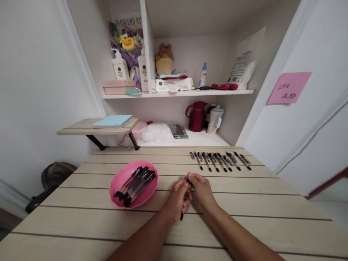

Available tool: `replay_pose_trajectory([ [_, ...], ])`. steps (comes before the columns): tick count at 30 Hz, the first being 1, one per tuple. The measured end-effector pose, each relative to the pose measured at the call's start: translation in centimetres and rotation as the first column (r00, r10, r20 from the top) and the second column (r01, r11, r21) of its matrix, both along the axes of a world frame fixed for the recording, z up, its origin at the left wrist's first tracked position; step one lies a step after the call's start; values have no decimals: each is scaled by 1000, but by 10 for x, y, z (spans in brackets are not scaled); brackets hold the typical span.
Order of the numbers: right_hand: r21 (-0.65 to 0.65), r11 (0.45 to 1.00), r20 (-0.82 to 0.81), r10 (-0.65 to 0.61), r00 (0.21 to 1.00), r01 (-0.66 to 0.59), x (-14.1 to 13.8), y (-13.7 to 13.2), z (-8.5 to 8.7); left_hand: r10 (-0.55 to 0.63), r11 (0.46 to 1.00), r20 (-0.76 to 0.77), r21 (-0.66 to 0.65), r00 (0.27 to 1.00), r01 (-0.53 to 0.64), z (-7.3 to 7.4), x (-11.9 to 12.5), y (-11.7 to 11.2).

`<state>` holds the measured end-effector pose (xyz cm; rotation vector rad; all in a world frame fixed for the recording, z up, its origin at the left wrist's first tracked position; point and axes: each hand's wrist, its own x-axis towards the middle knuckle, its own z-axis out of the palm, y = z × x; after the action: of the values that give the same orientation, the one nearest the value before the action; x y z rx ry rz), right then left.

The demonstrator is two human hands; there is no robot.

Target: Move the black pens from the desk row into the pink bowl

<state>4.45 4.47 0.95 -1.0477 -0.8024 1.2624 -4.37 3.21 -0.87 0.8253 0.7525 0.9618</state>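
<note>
My left hand (178,199) is closed around the barrel of a black pen (182,213) whose tip points back toward me. My right hand (201,190) pinches the pen's far end with thumb and fingertips. Both hands hover over the middle of the wooden table (244,203). To the left sits a pink bowl (119,177) holding several black pens (135,184). Beyond my hands, several black pens lie side by side in a row (220,160) near the table's far edge.
A small raised shelf (81,129) with a light blue notebook (112,120) stands at the back left. The alcove behind holds a red jug (196,116), a cup, bottles and a plush toy. A pink note (288,87) sticks to the right wall. A fan sits on the floor at left.
</note>
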Motion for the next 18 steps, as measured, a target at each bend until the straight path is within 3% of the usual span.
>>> replay_pose_trajectory([
  [5,22,1000,21,-7,1000,6,2,2,-1,-5,1000,-12,-13,1000,5,2,0,-1],
  [11,-18,981,-13,194,981,-195,9,5,-6,12,999,-2,-33,1000,-12,3,-1,-1],
  [14,-13,979,16,206,979,-205,12,6,-8,2,999,-10,-35,1000,-2,3,-1,0],
  [18,-7,968,-125,250,960,-253,14,6,-6,-4,999,-4,-47,1000,4,3,-2,0],
])
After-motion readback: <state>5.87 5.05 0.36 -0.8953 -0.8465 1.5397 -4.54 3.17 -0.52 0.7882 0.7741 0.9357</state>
